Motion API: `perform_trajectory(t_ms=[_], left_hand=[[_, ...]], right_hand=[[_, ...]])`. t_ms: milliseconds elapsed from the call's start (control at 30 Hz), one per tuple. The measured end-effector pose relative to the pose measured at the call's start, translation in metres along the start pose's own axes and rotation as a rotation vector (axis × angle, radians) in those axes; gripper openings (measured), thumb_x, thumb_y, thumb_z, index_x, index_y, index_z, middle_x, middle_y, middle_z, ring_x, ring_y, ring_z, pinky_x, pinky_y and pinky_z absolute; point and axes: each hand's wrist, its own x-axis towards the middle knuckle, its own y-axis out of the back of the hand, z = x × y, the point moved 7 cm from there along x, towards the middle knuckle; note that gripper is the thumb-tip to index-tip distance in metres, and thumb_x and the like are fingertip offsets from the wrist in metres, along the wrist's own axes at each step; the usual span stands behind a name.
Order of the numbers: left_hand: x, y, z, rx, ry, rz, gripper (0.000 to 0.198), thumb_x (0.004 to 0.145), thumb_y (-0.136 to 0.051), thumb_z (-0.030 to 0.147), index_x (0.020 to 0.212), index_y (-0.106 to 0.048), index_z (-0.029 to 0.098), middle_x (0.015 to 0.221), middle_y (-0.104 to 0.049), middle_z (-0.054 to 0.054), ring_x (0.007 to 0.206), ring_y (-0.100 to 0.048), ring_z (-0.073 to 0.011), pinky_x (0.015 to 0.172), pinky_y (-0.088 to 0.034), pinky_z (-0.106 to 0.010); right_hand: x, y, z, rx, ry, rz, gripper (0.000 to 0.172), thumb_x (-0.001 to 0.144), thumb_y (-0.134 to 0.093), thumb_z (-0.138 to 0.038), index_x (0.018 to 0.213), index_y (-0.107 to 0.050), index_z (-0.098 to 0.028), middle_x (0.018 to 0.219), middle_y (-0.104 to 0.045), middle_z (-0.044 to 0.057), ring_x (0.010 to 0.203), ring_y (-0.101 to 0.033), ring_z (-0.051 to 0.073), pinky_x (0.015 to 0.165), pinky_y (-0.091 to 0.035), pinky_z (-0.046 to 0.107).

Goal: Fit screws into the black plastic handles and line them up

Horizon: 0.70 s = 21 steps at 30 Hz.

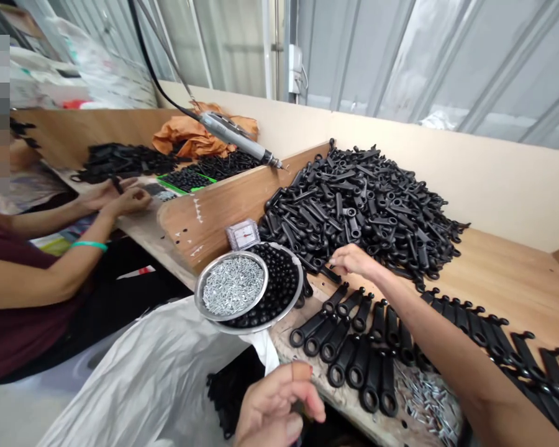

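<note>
Head view: the person's right hand (pixel 354 261) reaches in from the lower right, fingers slightly spread and bent, with the fingertips (pixel 335 254) touching the near edge of a large heap of black plastic levers (pixel 358 211) at centre right; whether they pinch a lever, I cannot tell; the left hand (pixel 274 413) sits at the bottom edge, fingers curled toward the thumb, one fingertip wrapped in tan tape (pixel 302 371); anything it holds is hidden; rows of matching ring-ended levers (pixel 358 363) lie side by side on the wooden bench (pixel 507 279) below the right forearm, with loose silver screws (pixel 428 397) at the bottom; left of the heap, a steel dish of silver screws (pixel 231 285) overlaps a steel tray of black round caps (pixel 279 292); a white plastic sack (pixel 144 372) hangs below them; at the left, a co-worker (pixel 18 310) in a maroon shirt holds a small dark piece between both hands (pixel 121 198), beyond a wooden divider (pixel 214 214); an electric screwdriver (pixel 233 133) hangs above it, before an orange cloth (pixel 195 136).
</note>
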Motion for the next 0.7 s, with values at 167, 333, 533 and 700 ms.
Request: perform_trajectory(t_ms=[167, 333, 533, 700], left_hand=[[0.028, -0.015, -0.025, -0.187, 0.067, 0.011, 0.038, 0.07, -0.065, 0.032, 0.103, -0.064, 0.013, 0.089, -0.068, -0.014, 0.084, -0.059, -0.0243, 0.071, -0.041, -0.033], [0.037, -0.019, -0.018, -0.442, -0.065, 0.049, 0.052, 0.073, -0.055, 0.055, 0.111, -0.061, 0.02, 0.109, -0.063, -0.011, 0.111, -0.049, -0.0283, 0.088, -0.04, -0.039], [-0.01, 0.036, 0.023, -0.134, -0.444, 0.424, 0.029, 0.072, -0.061, 0.041, 0.091, -0.071, 0.023, 0.089, -0.07, -0.006, 0.094, -0.059, -0.0255, 0.09, -0.04, -0.039], [-0.033, 0.03, 0.064, 0.334, -0.61, 0.26, 0.021, 0.073, -0.059, 0.036, 0.083, -0.072, 0.022, 0.052, -0.06, -0.001, 0.054, -0.055, -0.0184, 0.074, -0.041, -0.038]], right_hand=[[-0.053, 0.015, -0.032, 0.425, 0.172, 0.016, 0.038, 0.081, -0.043, -0.05, 0.07, -0.055, -0.016, 0.048, -0.044, -0.003, 0.048, -0.047, 0.012, 0.052, -0.043, 0.026], [-0.143, -0.067, -0.109, 0.607, 0.451, -0.6, 0.025, 0.079, -0.057, -0.035, 0.073, -0.064, -0.012, 0.057, -0.051, -0.002, 0.052, -0.044, 0.008, 0.052, -0.038, 0.02], [-0.108, -0.058, -0.118, 0.268, 0.502, -0.491, 0.026, 0.083, -0.053, -0.031, 0.101, -0.065, -0.016, 0.084, -0.064, 0.001, 0.072, -0.057, 0.013, 0.065, -0.042, 0.022], [-0.038, -0.064, -0.12, -0.599, 0.519, -0.098, 0.02, 0.08, -0.049, -0.016, 0.088, -0.067, -0.017, 0.088, -0.068, 0.007, 0.093, -0.052, 0.022, 0.081, -0.034, 0.033]])
